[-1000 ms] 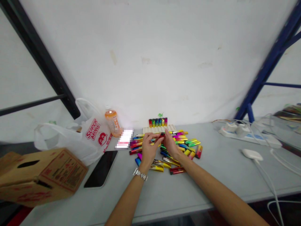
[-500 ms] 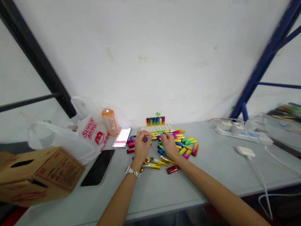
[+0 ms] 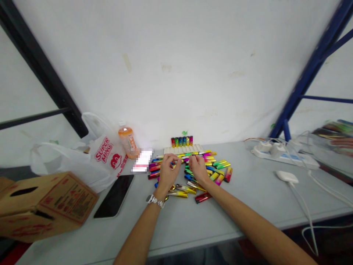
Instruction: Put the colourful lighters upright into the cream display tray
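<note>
Colourful metallic cigarette lighters (image 3: 203, 198) lie scattered over the grey table around both hands. My left hand (image 3: 168, 172), with a silver watch (image 3: 155, 200) on its wrist, is over the left part of the pile, fingers curled with the tips drawn together. Close by on the right, my right hand (image 3: 198, 170) is closed, knuckles up. What either hand holds, if anything, is hidden by the fingers. Just beyond them is a white tray (image 3: 168, 150) with a grid of cells. A short row of lighters (image 3: 180, 141) stands upright at its back edge.
Left of the pile are a lit phone (image 3: 142, 162), an orange drink bottle (image 3: 128, 141), a dark phone (image 3: 114, 197), a white plastic bag (image 3: 79, 162) and a cardboard box (image 3: 49, 206). A power strip (image 3: 286, 157) and white charger (image 3: 287, 177) with cables lie right.
My left hand has shifted slightly right, its fingertips nearer my right hand. The right hand stays nearly in place. The whole view has moved a little.
</note>
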{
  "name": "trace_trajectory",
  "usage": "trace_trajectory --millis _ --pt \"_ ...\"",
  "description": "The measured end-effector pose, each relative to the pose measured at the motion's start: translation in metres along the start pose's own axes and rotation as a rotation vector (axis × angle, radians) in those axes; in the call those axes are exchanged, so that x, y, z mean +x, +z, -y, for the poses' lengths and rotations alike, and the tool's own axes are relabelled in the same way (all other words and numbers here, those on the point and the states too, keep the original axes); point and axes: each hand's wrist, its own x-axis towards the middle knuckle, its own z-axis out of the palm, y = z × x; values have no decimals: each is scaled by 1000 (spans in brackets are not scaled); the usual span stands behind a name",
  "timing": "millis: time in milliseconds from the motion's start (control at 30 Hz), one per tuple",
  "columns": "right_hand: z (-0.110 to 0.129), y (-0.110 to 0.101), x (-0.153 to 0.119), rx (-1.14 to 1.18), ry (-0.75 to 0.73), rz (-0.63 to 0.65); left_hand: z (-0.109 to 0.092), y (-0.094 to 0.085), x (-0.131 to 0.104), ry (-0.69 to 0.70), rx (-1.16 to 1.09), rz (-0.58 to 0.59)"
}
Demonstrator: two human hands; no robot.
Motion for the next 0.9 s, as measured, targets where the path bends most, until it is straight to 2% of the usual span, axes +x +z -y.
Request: trace_trajectory --millis 133,233,333,400,567,667,767,900 --pt "0 0 4 8 13 39 7 -3 0 23 118 15" --pt "5 -2 5 113 80 138 11 -7 0 50 267 61" --pt "9 -4 6 262 160 239 12 -12 0 14 434 124" --pt "8 -4 9 272 114 271 12 -14 -1 -20 516 157" --pt "5 1 23 127 -78 300 13 -17 -2 -67 597 187" --pt "7 9 37 104 -79 321 13 -19 -2 -83 607 199" --pt "9 20 50 71 -67 396 14 -21 -1 -105 613 195" --pt "2 38 65 28 -93 451 15 -24 -1 -106 599 184"
